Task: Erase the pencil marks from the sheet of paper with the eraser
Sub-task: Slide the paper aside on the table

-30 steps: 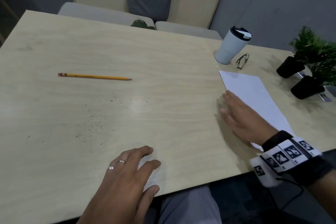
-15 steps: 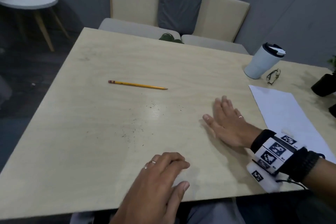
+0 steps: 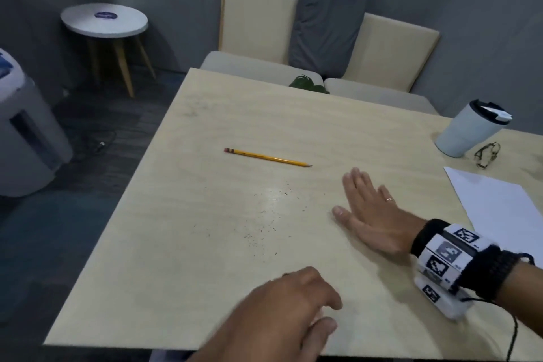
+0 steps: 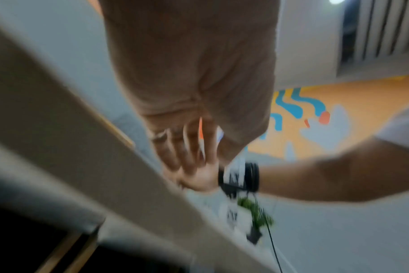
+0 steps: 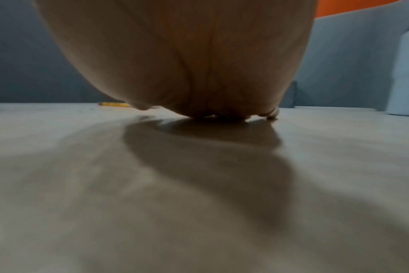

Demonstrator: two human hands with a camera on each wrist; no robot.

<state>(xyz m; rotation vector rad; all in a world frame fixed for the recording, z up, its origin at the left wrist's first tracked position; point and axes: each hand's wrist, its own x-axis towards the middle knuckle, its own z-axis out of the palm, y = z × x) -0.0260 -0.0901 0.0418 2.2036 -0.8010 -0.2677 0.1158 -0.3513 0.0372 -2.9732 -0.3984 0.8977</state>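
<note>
The white sheet of paper [image 3: 499,209] lies at the table's right edge, and I see no marks on it from here. My right hand [image 3: 367,206] lies flat and open on the bare table left of the sheet, apart from it; in the right wrist view its palm [image 5: 175,64] rests on the wood. My left hand [image 3: 293,311] is at the front edge with its fingers curled over a small white eraser [image 3: 318,316], which is mostly hidden. The left wrist view is blurred.
A yellow pencil [image 3: 264,157] lies mid-table, with dark eraser crumbs [image 3: 270,220] scattered in front of it. A white travel mug [image 3: 467,131] and glasses [image 3: 486,154] stand at the back right. Two chairs [image 3: 258,23] sit behind the table [image 3: 205,258].
My right hand has slid left off the paper onto the bare table. My head has turned left, so the plants are out of view. The left hand stays at the front edge.
</note>
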